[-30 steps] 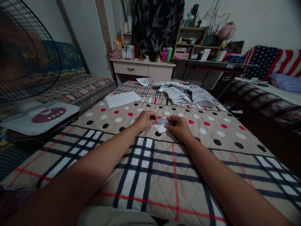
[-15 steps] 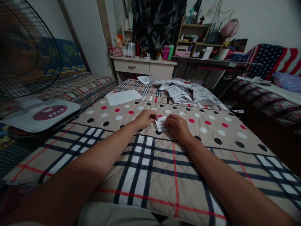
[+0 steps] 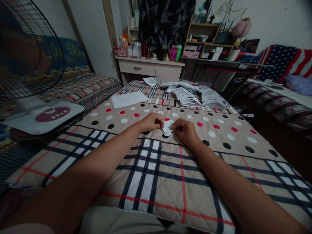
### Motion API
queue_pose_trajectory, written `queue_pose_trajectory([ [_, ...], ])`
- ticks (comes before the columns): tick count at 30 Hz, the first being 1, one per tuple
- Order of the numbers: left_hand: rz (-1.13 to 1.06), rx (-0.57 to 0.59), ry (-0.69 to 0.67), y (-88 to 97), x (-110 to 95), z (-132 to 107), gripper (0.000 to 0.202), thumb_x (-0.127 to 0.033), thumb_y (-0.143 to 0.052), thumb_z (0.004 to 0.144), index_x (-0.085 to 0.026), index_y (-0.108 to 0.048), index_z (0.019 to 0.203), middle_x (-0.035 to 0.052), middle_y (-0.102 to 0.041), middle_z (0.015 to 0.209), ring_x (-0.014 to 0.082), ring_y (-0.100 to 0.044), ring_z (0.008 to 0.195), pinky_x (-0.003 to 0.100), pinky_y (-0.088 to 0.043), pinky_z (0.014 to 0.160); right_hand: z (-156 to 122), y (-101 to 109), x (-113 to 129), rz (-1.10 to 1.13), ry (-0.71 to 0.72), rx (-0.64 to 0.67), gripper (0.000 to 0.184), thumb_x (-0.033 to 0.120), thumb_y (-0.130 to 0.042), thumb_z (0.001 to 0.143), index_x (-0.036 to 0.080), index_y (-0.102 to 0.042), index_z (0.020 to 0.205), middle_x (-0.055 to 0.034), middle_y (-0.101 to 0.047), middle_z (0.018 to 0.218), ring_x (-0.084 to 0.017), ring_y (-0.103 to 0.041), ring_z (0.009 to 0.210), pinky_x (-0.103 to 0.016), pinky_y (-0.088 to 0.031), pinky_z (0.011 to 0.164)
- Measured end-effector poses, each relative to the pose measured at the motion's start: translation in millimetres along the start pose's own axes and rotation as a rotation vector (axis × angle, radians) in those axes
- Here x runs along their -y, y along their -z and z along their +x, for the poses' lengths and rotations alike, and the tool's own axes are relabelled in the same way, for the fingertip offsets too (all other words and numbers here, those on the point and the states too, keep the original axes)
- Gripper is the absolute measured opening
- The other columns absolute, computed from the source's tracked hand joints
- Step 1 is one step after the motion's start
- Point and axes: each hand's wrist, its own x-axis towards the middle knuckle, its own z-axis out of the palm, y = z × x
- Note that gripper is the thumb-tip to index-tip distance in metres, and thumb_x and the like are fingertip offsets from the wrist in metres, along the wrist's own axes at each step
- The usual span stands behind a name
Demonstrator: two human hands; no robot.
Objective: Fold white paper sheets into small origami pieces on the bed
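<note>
Between my two hands is a small folded piece of white paper point(image 3: 168, 129), just above or on the dotted bedspread point(image 3: 151, 169). My left hand point(image 3: 153, 122) pinches its left edge, with thumb and fingers closed together. On the other side my right hand point(image 3: 184, 130) grips the right edge between thumb and forefinger. The paper shows creased, angled flaps standing up in the middle. Beyond my hands, to the left, a flat white sheet point(image 3: 129, 99) with faint marks lies on the bed.
Rows of folded white papers point(image 3: 186, 97) lie at the bed's far end, with another folded sheet point(image 3: 151, 81) nearby. A fan point(image 3: 46, 113) stands at the left. Behind are a white dresser point(image 3: 146, 67) crowded with bottles and a shelf unit point(image 3: 203, 27).
My right hand has shifted slightly right, uncovering more of the folded paper, whose flaps now stand more apart. My left hand keeps its pinch. The view has moved a little.
</note>
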Motion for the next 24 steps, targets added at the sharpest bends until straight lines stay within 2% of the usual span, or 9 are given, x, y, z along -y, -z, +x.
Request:
queue_pose_trajectory([
  [3,0.014,-0.017,-0.039,-0.6,0.8,0.4,0.023,0.004,-0.053,0.059,-0.015,-0.064,0.053,0.0018,-0.061,0.068,0.0135,-0.059,0.073,0.024,-0.046,0.072,-0.2,-0.6,1.3,-0.072,0.106,0.007,0.025,-0.001,-0.051,0.063,0.017,-0.068,0.063,-0.0043,-0.064,0.074,-0.017,-0.061,0.071,-0.028,-0.047,0.068],
  [7,-0.016,-0.080,0.018,-5.2,0.5,1.0,0.025,0.003,-0.053,0.061,-0.014,-0.069,0.070,0.0007,-0.064,0.070,0.0119,-0.059,0.068,0.023,-0.047,0.068,0.0,-1.2,1.7,-0.163,0.177,0.025,0.027,-0.002,-0.049,0.065,0.016,-0.068,0.062,-0.0049,-0.063,0.075,-0.016,-0.058,0.068,-0.026,-0.043,0.062],
  [9,0.007,-0.077,0.011,-5.9,0.1,0.9,0.027,0.003,-0.053,0.063,-0.013,-0.070,0.077,0.0017,-0.066,0.074,0.0124,-0.060,0.071,0.023,-0.047,0.070,0.4,-1.2,0.8,-0.185,0.218,0.046,0.028,-0.003,-0.048,0.066,0.016,-0.067,0.060,-0.0051,-0.062,0.074,-0.015,-0.058,0.068,-0.026,-0.042,0.062],
  [13,0.110,-0.022,-0.102,-2.5,0.2,0.5,0.027,0.004,-0.053,0.063,-0.014,-0.072,0.071,0.0031,-0.068,0.077,0.0134,-0.063,0.078,0.024,-0.048,0.077,2.0,-1.6,-1.7,-0.218,0.296,0.074,0.029,-0.005,-0.046,0.066,0.016,-0.064,0.059,-0.0049,-0.061,0.072,-0.015,-0.057,0.068,-0.025,-0.041,0.061],
  [18,0.172,-0.006,-0.173,0.2,0.0,-0.9,0.025,0.001,-0.055,0.065,-0.014,-0.074,0.072,0.0041,-0.069,0.079,0.0140,-0.063,0.076,0.025,-0.048,0.075,2.8,-1.1,-0.4,-0.214,0.310,0.142,0.030,-0.007,-0.045,0.063,0.017,-0.063,0.059,-0.0042,-0.061,0.072,-0.016,-0.058,0.071,-0.025,-0.042,0.064],
  [24,0.111,-0.052,-0.085,-3.0,-0.3,-3.2,0.025,-0.003,-0.058,0.065,-0.013,-0.073,0.082,0.0052,-0.071,0.083,0.0148,-0.064,0.077,0.025,-0.049,0.074,1.9,1.7,-0.7,-0.121,0.256,0.150,0.031,-0.007,-0.045,0.062,0.016,-0.066,0.064,-0.0055,-0.064,0.078,-0.016,-0.060,0.072,-0.025,-0.044,0.066],
])
